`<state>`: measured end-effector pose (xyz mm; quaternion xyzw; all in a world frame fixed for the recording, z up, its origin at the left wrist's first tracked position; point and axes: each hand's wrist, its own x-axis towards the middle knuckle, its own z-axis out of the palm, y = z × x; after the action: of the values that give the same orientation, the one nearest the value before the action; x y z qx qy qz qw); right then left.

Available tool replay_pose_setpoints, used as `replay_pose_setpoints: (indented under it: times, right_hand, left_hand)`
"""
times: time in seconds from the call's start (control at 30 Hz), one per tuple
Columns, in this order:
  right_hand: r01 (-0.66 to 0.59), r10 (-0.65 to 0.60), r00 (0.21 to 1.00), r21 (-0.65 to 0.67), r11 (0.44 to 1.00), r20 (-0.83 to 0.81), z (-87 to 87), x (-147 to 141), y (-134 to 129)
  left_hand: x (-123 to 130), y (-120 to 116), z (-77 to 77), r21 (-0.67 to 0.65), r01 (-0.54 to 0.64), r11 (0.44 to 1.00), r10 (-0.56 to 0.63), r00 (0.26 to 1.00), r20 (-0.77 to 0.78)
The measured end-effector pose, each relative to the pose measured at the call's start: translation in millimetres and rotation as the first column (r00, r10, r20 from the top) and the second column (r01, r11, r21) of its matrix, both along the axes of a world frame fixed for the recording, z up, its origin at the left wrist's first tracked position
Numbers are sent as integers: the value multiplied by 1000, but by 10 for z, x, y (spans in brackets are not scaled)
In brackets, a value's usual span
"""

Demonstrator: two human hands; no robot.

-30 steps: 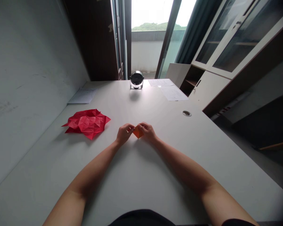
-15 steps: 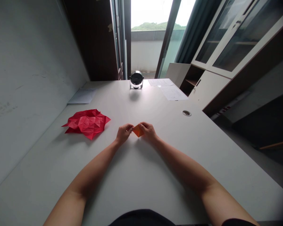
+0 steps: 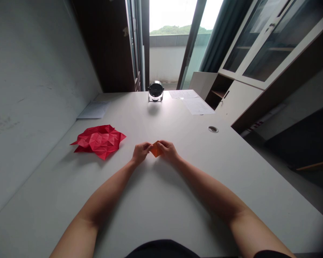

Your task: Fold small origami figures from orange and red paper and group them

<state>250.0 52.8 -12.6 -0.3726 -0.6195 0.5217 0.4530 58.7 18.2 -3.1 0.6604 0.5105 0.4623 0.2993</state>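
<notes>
A small folded piece of orange paper is held between my two hands, just above the white table. My left hand pinches its left corner with thumb and fingers. On the other side, my right hand grips the right part, its thumb on the paper and its fingers covering that edge. One point of the orange paper faces down towards me. Off to the left lies a creased sheet of red paper, apart from both hands.
A round black device on a metal stand is at the table's far edge. White papers lie right of it, a pale sheet at the far left. A cable hole is at the right; a wall borders the left.
The orange paper has shifted slightly left, and more of its right side is covered by my right hand. Both hands still hold it in nearly the same place.
</notes>
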Motion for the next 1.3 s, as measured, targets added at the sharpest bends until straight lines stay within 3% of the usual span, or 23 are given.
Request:
replay_pose_setpoints:
  times: [0.2, 0.33, 0.67, 0.9, 1.07, 1.3]
  right_hand:
    - [20, -20, 999, 5, 1000, -34, -47, 6, 51]
    - [24, -24, 1000, 18, 1000, 10, -40, 17, 57]
    - [-102, 62, 950, 116, 988, 305, 4, 36, 8]
    - [-126, 83, 943, 116, 985, 321, 21, 29, -4]
    - [-92, 39, 946, 152, 984, 323, -7, 4, -3]
    - [-100, 42, 939, 154, 983, 343, -14, 3, -2]
  left_hand:
    - [-22, 11, 6, 14, -112, 994, 110, 989, 96]
    - [-27, 10, 4, 5, -115, 993, 114, 988, 106]
    - [-21, 5, 9, 57, -93, 994, 91, 995, 50]
    - [-43, -13, 77, 134, -47, 990, 62, 992, -114]
    - [-51, -24, 131, 195, -64, 979, 105, 972, -212]
    - [-42, -45, 136, 195, -75, 978, 111, 977, -181]
